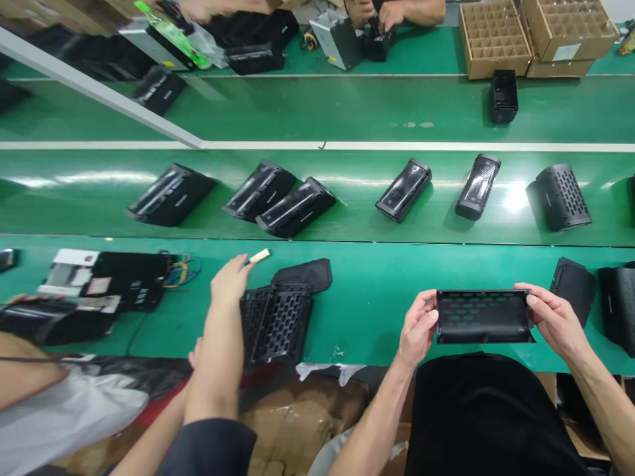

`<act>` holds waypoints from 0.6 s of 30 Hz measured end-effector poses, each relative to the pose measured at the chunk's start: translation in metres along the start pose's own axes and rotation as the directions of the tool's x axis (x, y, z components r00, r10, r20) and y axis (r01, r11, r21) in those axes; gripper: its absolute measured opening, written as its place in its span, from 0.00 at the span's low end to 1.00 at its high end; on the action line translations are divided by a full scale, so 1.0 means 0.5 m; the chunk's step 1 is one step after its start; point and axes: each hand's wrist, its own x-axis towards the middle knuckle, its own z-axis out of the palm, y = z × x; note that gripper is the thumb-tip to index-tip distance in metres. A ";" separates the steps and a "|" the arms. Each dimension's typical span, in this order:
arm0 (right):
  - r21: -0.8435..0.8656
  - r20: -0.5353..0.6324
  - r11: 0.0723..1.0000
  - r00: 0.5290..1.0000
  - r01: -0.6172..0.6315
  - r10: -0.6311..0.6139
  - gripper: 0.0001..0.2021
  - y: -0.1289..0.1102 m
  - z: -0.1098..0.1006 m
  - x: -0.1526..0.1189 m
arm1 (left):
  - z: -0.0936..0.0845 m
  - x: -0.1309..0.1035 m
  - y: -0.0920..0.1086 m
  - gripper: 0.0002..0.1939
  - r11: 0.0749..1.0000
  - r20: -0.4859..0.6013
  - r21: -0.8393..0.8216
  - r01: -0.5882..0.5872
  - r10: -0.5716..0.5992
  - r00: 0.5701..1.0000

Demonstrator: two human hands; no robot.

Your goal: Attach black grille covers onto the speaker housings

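A black plastic panel with slotted holes (483,317) is held level between my two hands above the near edge of the green bench. My left hand (419,325) pinches its left end, thumb toward me. At its right end my right hand (553,317) grips the upper corner between thumb and fingers. The panel's inner side, with a raised rim, faces up toward me. Just right of my right hand lies a flat black plate (573,291), and past it stands a black casing (618,307), partly cut off by the frame.
Several black casings, one of them perforated (564,198), lie along the green conveyor (357,218) ahead. At left, a co-worker's hand (231,281) holds a small pale stick near stacked perforated panels (282,324). Divided cardboard boxes (496,39) stand across the line.
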 end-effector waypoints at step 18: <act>-0.218 -0.023 0.971 0.995 0.094 -0.102 0.24 0.008 -0.012 0.003 | -0.009 0.005 -0.010 0.31 1.000 -0.064 -0.002 -0.011 0.011 0.998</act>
